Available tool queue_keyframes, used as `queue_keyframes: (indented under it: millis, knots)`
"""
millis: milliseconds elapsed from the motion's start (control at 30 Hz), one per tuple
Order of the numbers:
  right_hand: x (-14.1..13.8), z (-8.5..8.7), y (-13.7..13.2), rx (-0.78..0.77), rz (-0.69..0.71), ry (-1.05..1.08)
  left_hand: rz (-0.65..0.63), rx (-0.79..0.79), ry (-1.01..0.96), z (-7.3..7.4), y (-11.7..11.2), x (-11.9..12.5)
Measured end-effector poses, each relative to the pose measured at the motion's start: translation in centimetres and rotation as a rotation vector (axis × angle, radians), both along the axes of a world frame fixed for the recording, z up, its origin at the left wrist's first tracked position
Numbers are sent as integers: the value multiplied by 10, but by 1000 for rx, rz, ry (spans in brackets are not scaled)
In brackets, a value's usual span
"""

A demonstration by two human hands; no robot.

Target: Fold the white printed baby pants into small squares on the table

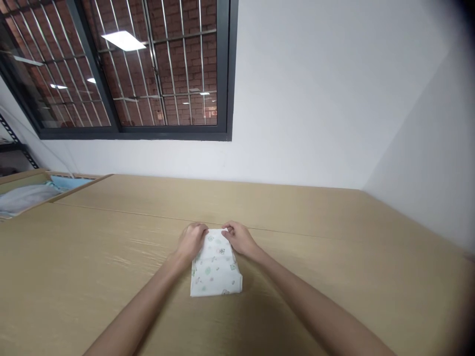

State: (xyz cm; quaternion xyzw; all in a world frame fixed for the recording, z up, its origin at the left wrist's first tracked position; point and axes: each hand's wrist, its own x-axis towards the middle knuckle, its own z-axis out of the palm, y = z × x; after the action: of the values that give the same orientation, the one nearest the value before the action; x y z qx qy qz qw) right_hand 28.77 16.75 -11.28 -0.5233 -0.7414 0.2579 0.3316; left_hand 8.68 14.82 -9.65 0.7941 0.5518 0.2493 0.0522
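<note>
A small white cloth (pixel 215 269) with a faint green and pink print lies folded into a narrow rectangle on the light wooden table (pixel 334 257). My left hand (pixel 192 241) pinches the cloth's far left corner, fingers curled over the edge. My right hand (pixel 240 238) grips the far right corner in the same way. Both forearms reach in from the bottom of the view, one on each side of the cloth.
A wooden tray (pixel 55 196) at the far left edge holds pale blue and grey fabric. A white wall runs behind the table and along its right side. A barred window (pixel 122 69) is at the upper left.
</note>
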Motion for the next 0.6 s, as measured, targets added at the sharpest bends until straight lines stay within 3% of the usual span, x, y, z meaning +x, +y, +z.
queue_keyframes:
  millis: [100, 200, 233, 300, 367, 467, 533, 600]
  knots:
    - [-1, -5, 1, 49, -23, -32, 57, 35, 69, 0, -20, 11]
    - [-1, 6, -23, 213, 91, -134, 7, 53, 121, -18, -78, 28]
    - [-2, 12, -34, 266, 189, -182, -25, 51, 151, -32, -100, 34]
    - [-6, 21, -60, 317, 440, -249, 4, 201, 284, -69, -137, 42]
    - [-13, 25, -83, 307, 695, -259, 52, 335, 330, -108, -159, 46]
    - [-24, 17, -104, 235, 947, -214, 24, 308, 248, -147, -169, 44]
    - [-29, 6, -106, 206, 1001, -190, -6, 211, 196, -154, -168, 42]
    - [-31, -7, -100, 220, 970, -191, -1, 181, 198, -153, -166, 41]
